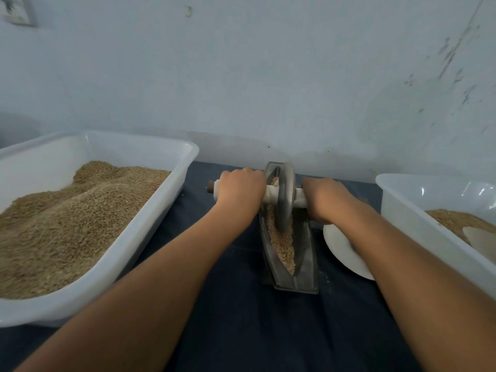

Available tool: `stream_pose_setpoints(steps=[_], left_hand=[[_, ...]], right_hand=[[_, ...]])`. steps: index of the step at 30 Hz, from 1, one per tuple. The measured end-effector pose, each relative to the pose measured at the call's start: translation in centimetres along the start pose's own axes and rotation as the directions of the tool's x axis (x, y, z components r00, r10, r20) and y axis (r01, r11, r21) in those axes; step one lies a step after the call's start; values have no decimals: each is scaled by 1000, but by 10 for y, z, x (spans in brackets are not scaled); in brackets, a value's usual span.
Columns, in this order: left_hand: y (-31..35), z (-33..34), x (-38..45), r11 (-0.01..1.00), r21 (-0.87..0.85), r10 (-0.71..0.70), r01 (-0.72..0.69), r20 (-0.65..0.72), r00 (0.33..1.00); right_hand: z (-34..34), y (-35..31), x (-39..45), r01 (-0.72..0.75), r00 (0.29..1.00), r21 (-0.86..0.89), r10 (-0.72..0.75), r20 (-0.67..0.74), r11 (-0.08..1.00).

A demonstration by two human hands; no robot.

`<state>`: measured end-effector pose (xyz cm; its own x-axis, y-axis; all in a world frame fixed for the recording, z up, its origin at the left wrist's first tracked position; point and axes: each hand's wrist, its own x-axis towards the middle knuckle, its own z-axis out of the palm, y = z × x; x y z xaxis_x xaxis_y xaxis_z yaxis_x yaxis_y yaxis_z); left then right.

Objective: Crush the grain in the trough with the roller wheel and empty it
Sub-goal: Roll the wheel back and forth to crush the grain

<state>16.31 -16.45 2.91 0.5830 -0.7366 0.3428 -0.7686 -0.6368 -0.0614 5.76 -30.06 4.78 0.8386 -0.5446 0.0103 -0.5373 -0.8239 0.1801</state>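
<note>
Grey roller wheel (285,196) in grain (281,241), both hands' grip closed round axle (271,196), fingers hidden

I see the trough (291,253) center on the cloth (241,318), grain (281,242) in it, wheel (285,196) standing in the trough. L tub (171,189) left w/ grain, R tub (397,205) right. Bowl (341,248) btwn trough & R tub. Wall (268,76) behind.

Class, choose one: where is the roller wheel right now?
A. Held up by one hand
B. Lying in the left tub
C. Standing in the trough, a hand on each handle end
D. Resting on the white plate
C: the roller wheel stands in the trough among grain, with the left hand and right hand gripping its axle handle.
</note>
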Motion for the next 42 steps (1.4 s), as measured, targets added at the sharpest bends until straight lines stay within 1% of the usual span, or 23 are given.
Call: stream_pose_setpoints(steps=[2, 6, 12, 16, 18, 21, 24, 27, 29, 35, 42], left_hand=[[0, 1, -5, 1000, 4, 1, -1, -9, 1000], [0, -2, -14, 1000, 5, 10, -10, -5, 1000], [7, -7, -25, 999, 43, -10, 11, -24, 1000], [4, -8, -29, 999, 41, 4, -4, -6, 1000], [5, -7, -31, 999, 42, 14, -14, -2, 1000], [5, -8, -31, 998, 55, 31, -31, 8, 999], [3, -12, -31, 998, 42, 53, -57, 94, 994], [2, -20, -30, 997, 14, 77, -82, 213, 974], [1, -25, -29, 996, -6, 89, -90, 265, 960], [-5, -39, -29, 995, -43, 99, -90, 353, 931], [-5, -41, -28, 996, 0, 84, -91, 392, 916]], right_hand=[[0, 0, -7, -15, 1000, 5, 15, 10, 1000], [1, -2, -18, -32, 999, 0, 32, -28, 999], [7, -1, -32, -20, 997, 33, 23, -68, 999], [10, 1, -40, 14, 995, 22, -11, -104, 1000], [9, 3, -44, 28, 996, 11, -27, -85, 1000], [2, 5, -47, 41, 999, 18, -41, 0, 999], [-4, 6, -51, 83, 996, -3, -83, 31, 997], [-11, 7, -58, 103, 993, -16, -102, 57, 995], [-16, 9, -62, 117, 991, -5, -117, 72, 993], [-29, 12, -73, 150, 982, 69, -157, 103, 986], [-30, 11, -74, 136, 981, 23, -138, 138, 990]])
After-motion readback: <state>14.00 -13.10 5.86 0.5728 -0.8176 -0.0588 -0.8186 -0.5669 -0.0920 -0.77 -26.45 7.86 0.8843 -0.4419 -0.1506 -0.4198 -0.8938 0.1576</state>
